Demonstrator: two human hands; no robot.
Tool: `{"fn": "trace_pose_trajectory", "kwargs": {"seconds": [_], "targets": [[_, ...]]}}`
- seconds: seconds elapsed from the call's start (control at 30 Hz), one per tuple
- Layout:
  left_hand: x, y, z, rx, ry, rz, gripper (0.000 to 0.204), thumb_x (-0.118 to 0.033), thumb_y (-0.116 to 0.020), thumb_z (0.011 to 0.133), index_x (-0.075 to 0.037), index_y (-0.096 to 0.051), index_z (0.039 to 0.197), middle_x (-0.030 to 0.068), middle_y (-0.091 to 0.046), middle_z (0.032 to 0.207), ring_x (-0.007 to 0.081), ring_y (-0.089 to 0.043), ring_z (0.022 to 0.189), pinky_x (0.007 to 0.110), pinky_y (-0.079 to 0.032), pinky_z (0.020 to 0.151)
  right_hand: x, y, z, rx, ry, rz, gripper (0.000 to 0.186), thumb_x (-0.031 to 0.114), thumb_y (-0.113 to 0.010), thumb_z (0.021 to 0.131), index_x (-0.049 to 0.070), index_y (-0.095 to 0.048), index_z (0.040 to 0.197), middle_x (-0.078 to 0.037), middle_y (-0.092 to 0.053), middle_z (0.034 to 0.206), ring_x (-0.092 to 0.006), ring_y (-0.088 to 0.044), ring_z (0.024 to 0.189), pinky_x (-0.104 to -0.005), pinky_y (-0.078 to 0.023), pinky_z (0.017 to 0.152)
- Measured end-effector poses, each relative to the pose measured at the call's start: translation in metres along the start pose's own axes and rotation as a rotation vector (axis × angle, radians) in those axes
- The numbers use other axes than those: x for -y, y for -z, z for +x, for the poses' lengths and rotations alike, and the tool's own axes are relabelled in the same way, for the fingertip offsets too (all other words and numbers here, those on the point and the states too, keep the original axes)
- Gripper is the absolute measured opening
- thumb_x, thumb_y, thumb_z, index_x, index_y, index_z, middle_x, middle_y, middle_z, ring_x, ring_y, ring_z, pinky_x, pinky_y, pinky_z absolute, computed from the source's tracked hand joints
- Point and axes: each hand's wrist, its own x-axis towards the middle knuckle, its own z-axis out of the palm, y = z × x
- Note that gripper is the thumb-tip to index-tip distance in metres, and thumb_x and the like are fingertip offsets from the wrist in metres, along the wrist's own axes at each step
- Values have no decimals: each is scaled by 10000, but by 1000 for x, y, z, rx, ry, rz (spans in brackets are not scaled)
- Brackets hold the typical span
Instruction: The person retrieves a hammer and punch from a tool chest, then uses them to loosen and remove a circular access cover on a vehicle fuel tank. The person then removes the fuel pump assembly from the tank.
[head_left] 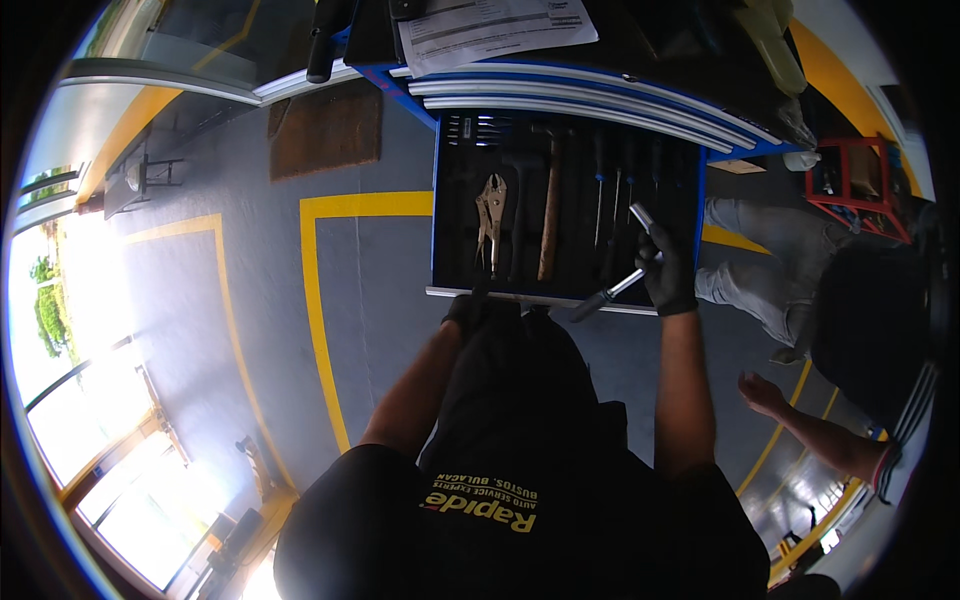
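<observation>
1. Right hand point(667, 270): gloved, closed around the bar point(627, 283), which slants over the right part of the open drawer point(435, 220).
2. Left hand point(466, 312): gloved, at the drawer's front edge; its grip cannot be told.
3. Step, as judged: handling the bar; the next move calls for clearance from the screwdrivers point(598, 215).

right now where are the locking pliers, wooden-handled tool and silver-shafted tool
Locking pliers point(495, 212), head view: upper body.
Wooden-handled tool point(549, 208), head view: handle.
Silver-shafted tool point(627, 282), head view: lower shaft.
</observation>
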Motion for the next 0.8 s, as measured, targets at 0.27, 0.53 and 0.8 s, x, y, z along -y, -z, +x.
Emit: {"fn": "trace_pose_trajectory", "kwargs": {"seconds": [0.27,0.53,0.8], "targets": [[-77,1,-101,37,-169,501,517,-571,-606,988,-94,-710,1159,130,-728,931,280,-711,831,426,-569,754,-64,-50,136,55,-65,-429,163,222,-731,934,91,-686,1019,-21,-652,799,-123,-616,645,-312,-533,566],[-249,10,-78,-494,-889,1025,345,-332,-586,963,-174,-663,1260,143,-670,1290,389,-698,1043,510,-566,866,-116,-37,85,-123,776,-1913,614,221,-701,893,88,-512,1462,-251,-597,1307,-407,-546,1303,-556,-458,1047],[-376,-24,9,-415,-1079,1539,393,-311,-629,917,-100,-687,1242,168,-641,1327,360,-618,1209,502,-534,962,-158,-108,41,-197,305,-1761,853,165,-750,811,32,-339,1547,-245,-618,1279,-407,-652,1144,-511,-539,944]]}}
